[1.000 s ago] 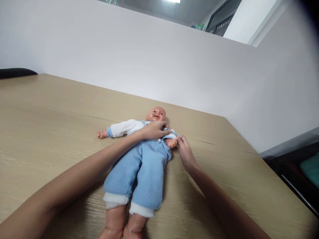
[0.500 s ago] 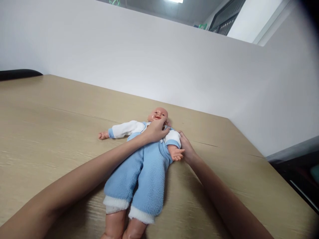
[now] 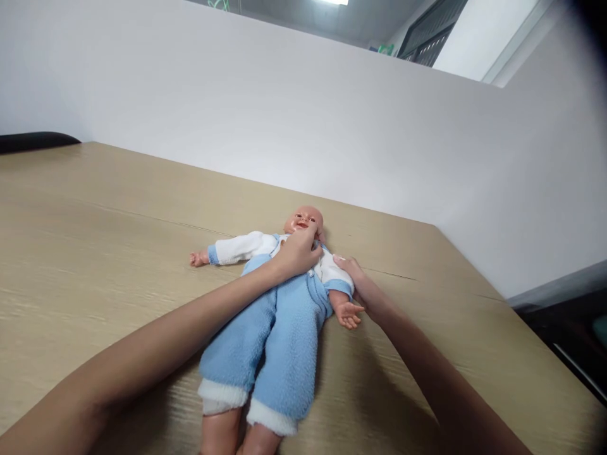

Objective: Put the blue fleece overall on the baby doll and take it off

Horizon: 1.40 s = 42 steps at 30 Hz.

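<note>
A baby doll (image 3: 289, 341) lies on its back on the wooden table, head away from me, in blue fleece trousers and a white top with blue cuffs. My left hand (image 3: 298, 253) is closed at the doll's upper chest and shoulder, its thumb up by the cheek; part of the collar is hidden under it. My right hand (image 3: 365, 287) wraps round the doll's sleeve (image 3: 336, 272) on the right side, thumb on top and the other fingers hidden behind. The doll's other arm (image 3: 237, 246) stretches out to the left.
The wooden table (image 3: 118, 253) runs back to a white partition wall (image 3: 284, 114). A black curved object (image 3: 38, 140) shows beyond the table's left edge. Dark items (image 3: 564, 322) stand past the right edge.
My right hand has drawn the doll's sleeve and arm outward to the right and a little towards me. The doll's head has shifted slightly right. My left hand keeps its place on the chest.
</note>
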Tool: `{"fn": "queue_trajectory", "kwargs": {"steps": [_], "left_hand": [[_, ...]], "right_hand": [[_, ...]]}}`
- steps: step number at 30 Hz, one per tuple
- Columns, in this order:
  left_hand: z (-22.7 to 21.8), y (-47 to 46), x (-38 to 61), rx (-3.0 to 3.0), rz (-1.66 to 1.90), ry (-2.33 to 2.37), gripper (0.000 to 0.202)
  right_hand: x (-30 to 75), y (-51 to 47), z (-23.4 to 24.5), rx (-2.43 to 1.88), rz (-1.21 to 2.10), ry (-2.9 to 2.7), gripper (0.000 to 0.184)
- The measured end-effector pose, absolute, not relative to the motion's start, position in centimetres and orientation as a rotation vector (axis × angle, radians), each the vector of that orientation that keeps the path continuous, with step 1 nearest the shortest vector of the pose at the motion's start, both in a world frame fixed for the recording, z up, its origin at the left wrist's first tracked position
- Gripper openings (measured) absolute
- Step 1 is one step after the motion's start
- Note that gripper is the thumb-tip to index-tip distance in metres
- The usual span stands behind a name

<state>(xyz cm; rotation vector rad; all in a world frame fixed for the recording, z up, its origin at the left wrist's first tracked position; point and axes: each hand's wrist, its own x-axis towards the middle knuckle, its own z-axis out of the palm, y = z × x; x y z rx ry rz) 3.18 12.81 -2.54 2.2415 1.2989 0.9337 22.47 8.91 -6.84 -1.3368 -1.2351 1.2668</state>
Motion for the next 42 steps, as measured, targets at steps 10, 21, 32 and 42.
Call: {"fn": "queue_trajectory", "kwargs": {"steps": [10,21,32,42], "left_hand": [[-3.1,12.8,3.3,2.3,0.941,1.263,0.01],[-2.5,12.0,3.3,2.434,0.846,1.349,0.014],[-3.5,7.7,-4.6,2.449,1.201,1.223,0.027],[-6.3,6.1,-9.9,1.83,1.057,1.287,0.04]], "right_hand": [[29.2,2.7,-4.6,-1.577,1.088,-1.508,0.067],[30.8,1.6,-8.6,-1.594,0.481,-1.622,0.049],[21.8,0.9,-7.7,-1.16,0.825,-1.748,0.04],[19.6,4.4,-6.8,-1.079,1.333,-1.391,0.037]]}}
